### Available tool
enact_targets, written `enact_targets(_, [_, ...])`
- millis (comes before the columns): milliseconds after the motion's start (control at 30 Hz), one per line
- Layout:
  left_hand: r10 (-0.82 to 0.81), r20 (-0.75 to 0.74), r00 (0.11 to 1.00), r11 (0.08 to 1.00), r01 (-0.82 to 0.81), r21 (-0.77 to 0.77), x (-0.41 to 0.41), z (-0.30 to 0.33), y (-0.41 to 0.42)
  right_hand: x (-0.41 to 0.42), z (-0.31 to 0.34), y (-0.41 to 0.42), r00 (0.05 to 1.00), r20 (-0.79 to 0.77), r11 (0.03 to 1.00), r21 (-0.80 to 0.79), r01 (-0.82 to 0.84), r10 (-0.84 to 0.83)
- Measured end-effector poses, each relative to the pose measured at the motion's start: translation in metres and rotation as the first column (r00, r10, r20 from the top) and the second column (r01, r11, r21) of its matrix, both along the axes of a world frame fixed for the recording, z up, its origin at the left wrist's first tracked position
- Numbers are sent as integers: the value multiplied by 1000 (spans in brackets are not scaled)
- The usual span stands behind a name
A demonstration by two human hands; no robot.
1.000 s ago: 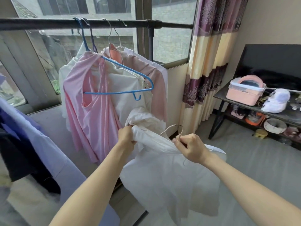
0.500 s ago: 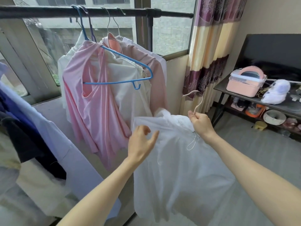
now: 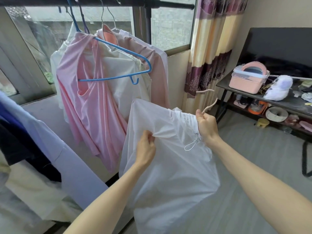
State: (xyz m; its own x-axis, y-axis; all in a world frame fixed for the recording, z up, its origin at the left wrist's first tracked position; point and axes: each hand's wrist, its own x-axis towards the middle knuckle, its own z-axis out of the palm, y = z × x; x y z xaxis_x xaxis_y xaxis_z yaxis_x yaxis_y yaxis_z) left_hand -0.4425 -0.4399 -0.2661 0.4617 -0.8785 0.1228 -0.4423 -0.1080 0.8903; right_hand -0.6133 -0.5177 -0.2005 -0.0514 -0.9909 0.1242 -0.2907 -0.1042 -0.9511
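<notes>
White garment (image 3: 168, 174) pinched by left grip (image 3: 146, 147); right grip (image 3: 206, 126) clamped on hanger (image 3: 210, 106), shoulders hidden inside.

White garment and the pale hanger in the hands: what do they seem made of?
White garment: thin, slightly sheer woven fabric, matte; it puckers finely where the left hand pinches it, perhaps a synthetic. Pale hanger: probably wire in a pinkish coating, slim and dull, gripped by the right hand.

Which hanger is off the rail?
The pale hanger pinched by the right hand, carrying the white garment; the blue hanger and the others hang from the rail.
</notes>
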Motion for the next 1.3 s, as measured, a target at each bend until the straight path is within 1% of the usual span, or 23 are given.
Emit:
enact_targets(33, [22, -59, 998, 1000, -23, -10, 1, 4, 1, -1, -2, 0, 999, -49, 999, -33, -1, 0])
enact_targets(100, [33, -79, 996, 998, -37, -50, 0, 12, 1, 1, -5, -2, 991, -133, 997, -80, -18, 7])
enact_targets(167, [25, 4, 1000, 994, -25, -110, -1, 23, 1, 2, -6, -4, 975, -222, 993, -111, -36, 11])
enact_targets(233, [47, 162, 986, 988, -23, -151, 7, 30, 0, -1, -5, -8, 942, -335, 993, -109, -53, 13])
enact_targets(300, [108, 283, 953, 986, -65, -156, 23, 30, -2, -6, -5, -12, 900, -437, 993, -101, -63, 12])
enact_targets(433, [217, 386, 897, 975, -180, -130, 46, 25, -4, -13, -6, -16, 762, -647, 987, -106, -120, 23])
enact_targets(500, [280, 407, 869, 960, -247, -133, 56, 23, -6, -19, -6, -19, 711, -703, 988, -102, -119, 13])
enact_targets(600, [291, 486, 824, 956, -264, -125, 64, 22, -11, -27, -4, -26, 705, -709, 993, -85, -76, -7])
enact_targets(667, [270, 505, 820, 962, -249, -110, 64, 22, -15, -26, -5, -27, 739, -673, 994, -86, -68, -8])
enact_targets(800, [209, 436, 876, 975, -224, -17, 73, 15, -25, -25, -6, -26, 877, -478, 996, -91, 7, -50])
enact_targets(867, [201, 395, 897, 975, -221, 6, 76, 9, -28, -25, -6, -27, 909, -408, 995, -84, 51, -81])
enact_targets(967, [142, 312, 939, 990, -142, -23, 71, 4, -28, -22, -10, -29, 922, -376, 995, -75, 65, -88])
enact_targets(1033, [90, 250, 964, 993, -69, -91, 65, 5, -26, -21, -12, -30, 929, -357, 995, -66, 76, -94])
enact_targets(1100, [75, 252, 965, 986, -34, -163, 60, 11, -24, -20, -13, -31, 934, -339, 993, -70, 97, -115])
enact_targets(1133, [52, 297, 954, 986, -2, -167, 57, 16, -24, -19, -13, -31, 933, -337, 992, -73, 103, -122])
enact_targets(1167, [3, 385, 923, 991, 50, -126, 54, 21, -25, -17, -12, -30, 931, -346, 992, -75, 98, -119])
enact_targets(1200, [-71, 503, 861, 994, 106, -41, 51, 26, -28, -14, -14, -30, 929, -356, 994, -81, 76, -100])
enact_targets(1233, [-154, 618, 771, 987, 147, 62, 48, 30, -32, -10, -15, -30, 929, -363, 995, -86, 40, -69])
enact_targets(1267, [-220, 706, 674, 975, 175, 137, 44, 32, -37, -6, -16, -29, 933, -358, 996, -85, -7, -24])
enact_targets(1300, [-258, 756, 601, 964, 206, 166, 39, 33, -40, -2, -16, -28, 938, -345, 994, -80, -68, 36])
